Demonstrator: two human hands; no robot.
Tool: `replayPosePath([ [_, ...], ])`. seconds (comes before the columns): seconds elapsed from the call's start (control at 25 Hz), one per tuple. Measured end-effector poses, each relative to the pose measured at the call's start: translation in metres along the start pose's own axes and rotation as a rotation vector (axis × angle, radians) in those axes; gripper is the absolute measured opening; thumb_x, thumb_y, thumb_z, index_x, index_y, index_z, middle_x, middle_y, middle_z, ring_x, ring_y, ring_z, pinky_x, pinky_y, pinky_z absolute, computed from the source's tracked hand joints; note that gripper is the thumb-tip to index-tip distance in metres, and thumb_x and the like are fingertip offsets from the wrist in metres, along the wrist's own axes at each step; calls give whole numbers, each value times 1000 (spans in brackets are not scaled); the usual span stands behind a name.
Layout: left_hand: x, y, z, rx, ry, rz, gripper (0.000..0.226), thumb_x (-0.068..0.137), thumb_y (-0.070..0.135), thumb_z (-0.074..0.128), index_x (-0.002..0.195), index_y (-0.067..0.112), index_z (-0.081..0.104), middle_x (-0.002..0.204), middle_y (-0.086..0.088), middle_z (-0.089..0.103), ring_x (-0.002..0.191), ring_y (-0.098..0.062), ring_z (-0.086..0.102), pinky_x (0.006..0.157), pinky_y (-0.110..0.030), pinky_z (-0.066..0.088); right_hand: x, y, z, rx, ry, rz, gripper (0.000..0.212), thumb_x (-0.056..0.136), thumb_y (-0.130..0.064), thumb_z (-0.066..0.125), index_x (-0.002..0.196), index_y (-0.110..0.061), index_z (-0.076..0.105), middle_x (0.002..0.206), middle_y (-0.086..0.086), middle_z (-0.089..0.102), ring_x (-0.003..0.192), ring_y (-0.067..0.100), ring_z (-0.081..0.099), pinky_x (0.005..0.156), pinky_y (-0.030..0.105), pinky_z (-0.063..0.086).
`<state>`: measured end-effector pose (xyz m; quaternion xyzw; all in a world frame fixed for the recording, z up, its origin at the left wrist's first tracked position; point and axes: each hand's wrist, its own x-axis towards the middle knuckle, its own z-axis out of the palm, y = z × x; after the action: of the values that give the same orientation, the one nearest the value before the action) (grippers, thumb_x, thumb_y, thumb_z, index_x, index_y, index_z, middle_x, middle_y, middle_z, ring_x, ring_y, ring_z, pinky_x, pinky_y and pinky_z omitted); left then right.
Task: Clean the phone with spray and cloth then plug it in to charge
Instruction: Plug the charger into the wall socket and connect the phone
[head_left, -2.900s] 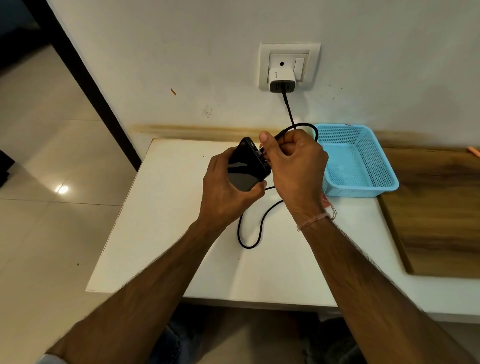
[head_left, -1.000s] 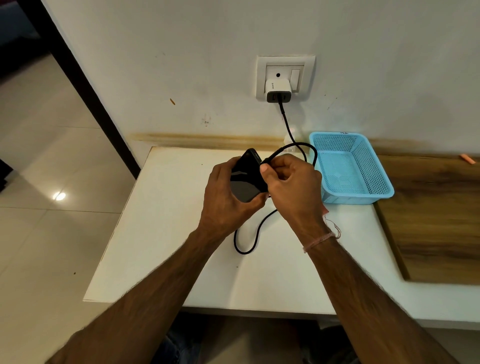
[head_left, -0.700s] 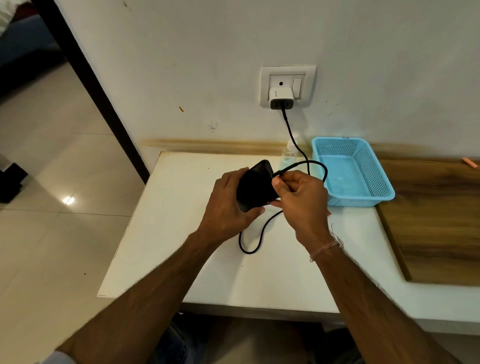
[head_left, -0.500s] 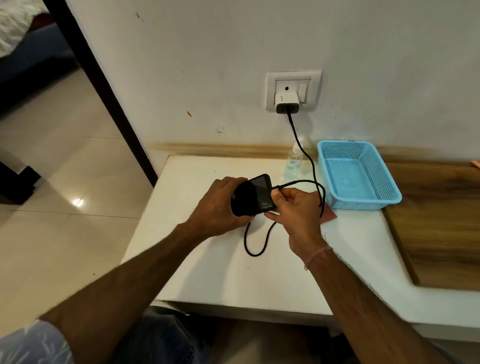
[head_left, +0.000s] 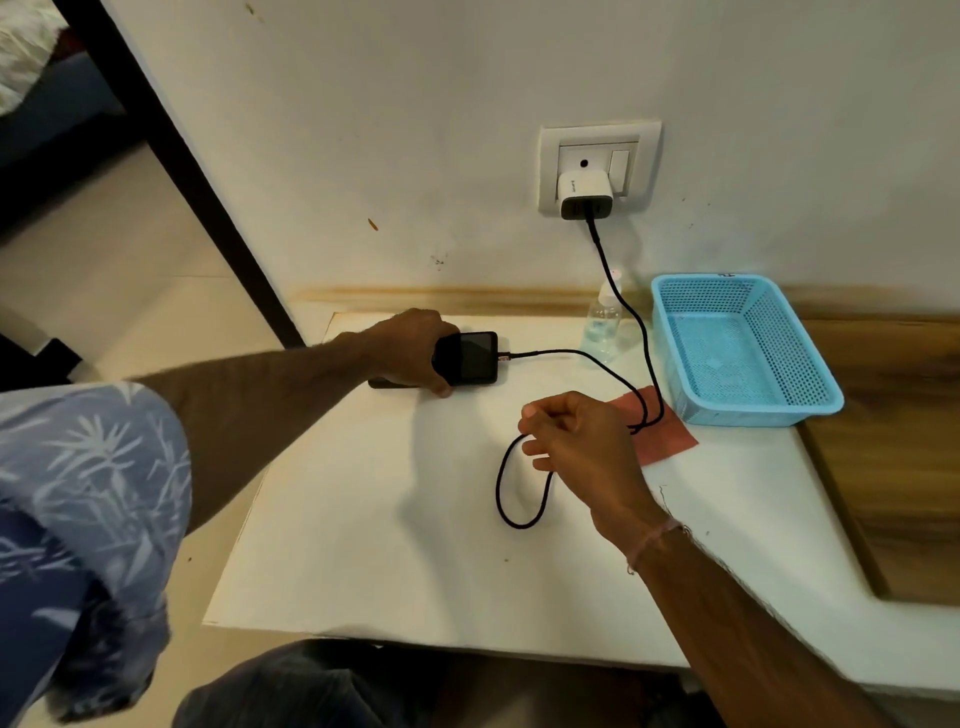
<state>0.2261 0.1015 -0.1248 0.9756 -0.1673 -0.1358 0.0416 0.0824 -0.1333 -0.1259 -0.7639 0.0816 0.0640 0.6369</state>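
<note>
left grip (head_left: 410, 345) grasps phone (head_left: 470, 357) at worktop (head_left: 363, 545) far left corner | right grip (head_left: 582, 447) curled over cable (head_left: 501, 488), hold unclear | basket (head_left: 753, 415) at far edge beside bottle (head_left: 600, 332), mesh floor visible

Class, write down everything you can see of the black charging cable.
The black charging cable is thin and flexible. One end sits in the white adapter at the wall socket; it hangs past the spray bottle, crosses the red cloth, loops on the white table and ends plugged into the phone, gripped by the left hand. It passes under the curled fingers of the right hand; a grip cannot be confirmed.
</note>
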Motion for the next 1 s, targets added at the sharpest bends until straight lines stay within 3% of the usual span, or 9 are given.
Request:
replayPosePath([
  [0.08, 16, -2, -4, 33, -11, 3, 57, 60, 53, 85, 103, 22, 65, 92, 2, 56, 90, -24, 58, 66, -32, 45, 3, 1, -1, -26, -3, -12, 10, 88, -32, 66, 92, -23, 66, 86, -5, 73, 71, 9, 71, 72, 34, 60],
  [0.16, 28, -3, -8, 52, -11, 6, 55, 60, 51, 86, 101, 20, 65, 93, 0, 56, 90, -24, 57, 67, -32, 45, 6, 3, -2, -58, -9, -32, 10, 88, -33, 66, 92, -24, 66, 88, -6, 73, 71, 7, 71, 75, 34, 60],
  [0.64, 53, -2, -12, 15, 7, -19, 66, 65, 32, 89, 124, 16, 62, 111, -9, 56, 102, -30, 58, 81, -35, 50, 18, 6, -7, -77, -17, -67, 10, 89, -31, 64, 93, -22, 64, 89, -6, 72, 73, 9, 70, 76, 35, 58],
  [0.88, 53, -2, -8, -6, 14, -24, 78, 63, 31, 86, 135, 25, 56, 101, 0, 50, 102, -29, 58, 76, -31, 46, 21, 9, -8, -75, -20, -73, 8, 89, -31, 64, 91, -23, 64, 88, -6, 72, 70, 7, 70, 68, 25, 56],
  [1.0, 49, -1, -3, 13, 26, -62, 83, 65, 32, 79, 141, 32, 47, 112, -4, 52, 112, -28, 49, 81, -37, 48, 20, 9, -8, -77, -20, -78, 9, 89, -31, 64, 93, -22, 64, 89, -6, 72, 71, 7, 70, 62, 18, 53],
])
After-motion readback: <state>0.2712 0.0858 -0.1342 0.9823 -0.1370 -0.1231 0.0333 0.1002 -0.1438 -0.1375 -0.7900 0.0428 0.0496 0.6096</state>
